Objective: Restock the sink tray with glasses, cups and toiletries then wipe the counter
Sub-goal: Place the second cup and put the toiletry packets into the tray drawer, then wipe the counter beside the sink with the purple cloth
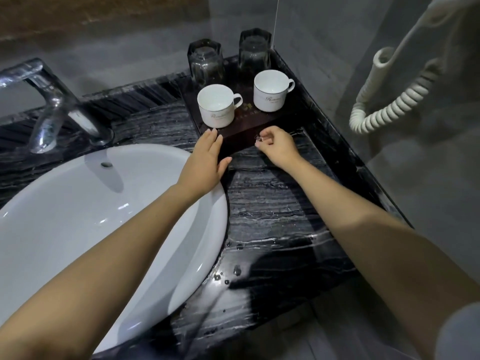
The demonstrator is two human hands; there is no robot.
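Sink tray: just beyond both hands; two glasses furthest, two cups nearer; no toiletries visible. Left hand: flat, touching tray corner. Right hand: curled at tray edge, grasp unclear. Counter under wrists: droplets, wiping likely pending

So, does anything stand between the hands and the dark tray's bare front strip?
Nothing visible does. The left hand touches the front strip of the dark rectangular tray with straight fingers, just before the nearer white ceramic cup; the right hand, fingers curled, is at the same edge. The upturned clear glasses stand further back.
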